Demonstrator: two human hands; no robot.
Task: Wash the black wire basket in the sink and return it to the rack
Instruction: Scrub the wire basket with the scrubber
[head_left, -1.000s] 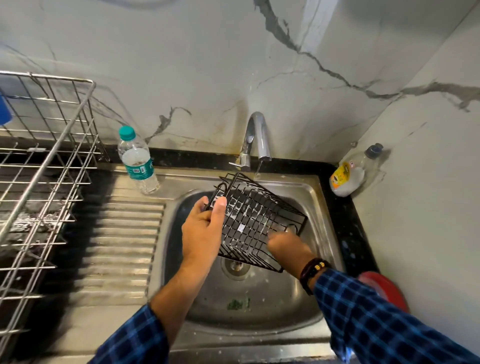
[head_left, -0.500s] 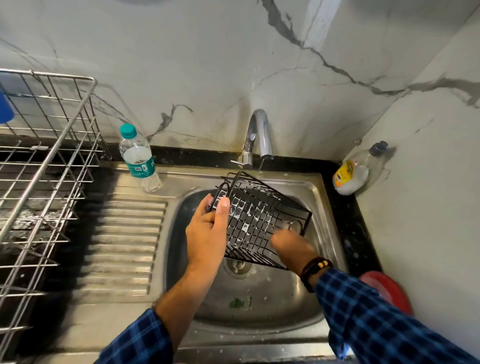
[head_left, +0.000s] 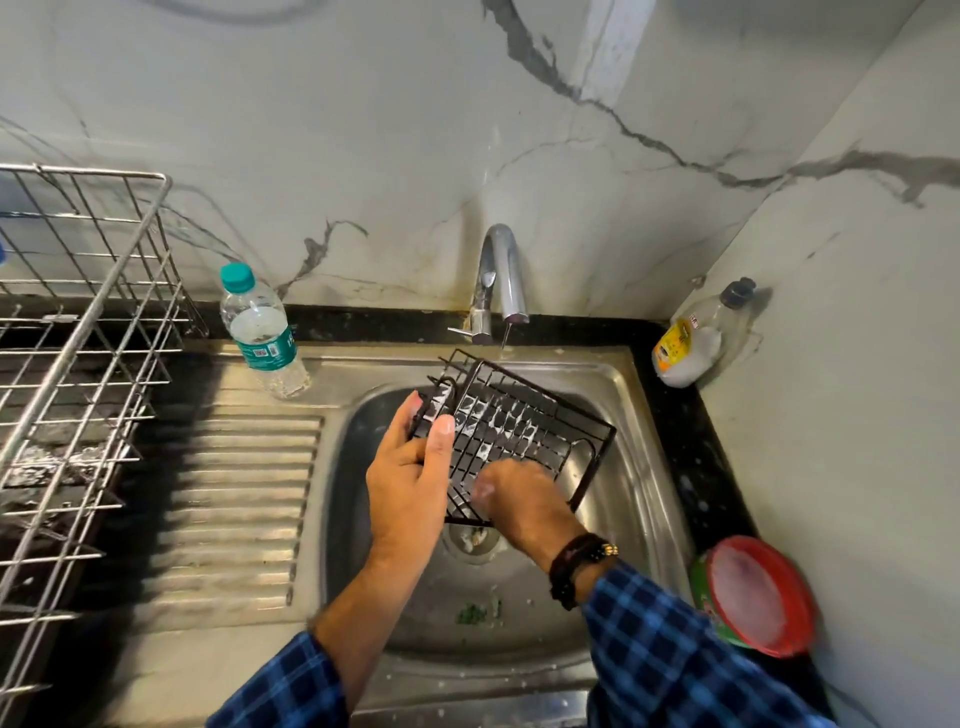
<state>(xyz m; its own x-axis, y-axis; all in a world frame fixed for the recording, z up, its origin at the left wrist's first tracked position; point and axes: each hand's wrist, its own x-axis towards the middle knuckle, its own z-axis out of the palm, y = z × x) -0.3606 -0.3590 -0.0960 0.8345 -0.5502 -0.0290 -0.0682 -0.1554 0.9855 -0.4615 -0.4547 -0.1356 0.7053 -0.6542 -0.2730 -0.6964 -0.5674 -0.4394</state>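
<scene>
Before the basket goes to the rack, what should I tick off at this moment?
1. Grip: left hand holds black wire basket by its edge: ok.
2. Basket held over the sink: ok.
3. Water from faucet: ok, thin stream.
4. Foam rinsed off the mesh: not ok, white suds show.
5. Scrubber in right hand: cannot tell, blurred.
6. rack in view on the left: ok.

1. A single view, worn on the person's head, looks forward and steeply down onto the sink (head_left: 640, 499).
2. It is near: two sleeves (head_left: 675, 649) enter at the near edge; the tap (head_left: 501, 275) and wall (head_left: 363, 130) stand far.
3. The wide angle takes in the rack (head_left: 78, 332) at left.
</scene>
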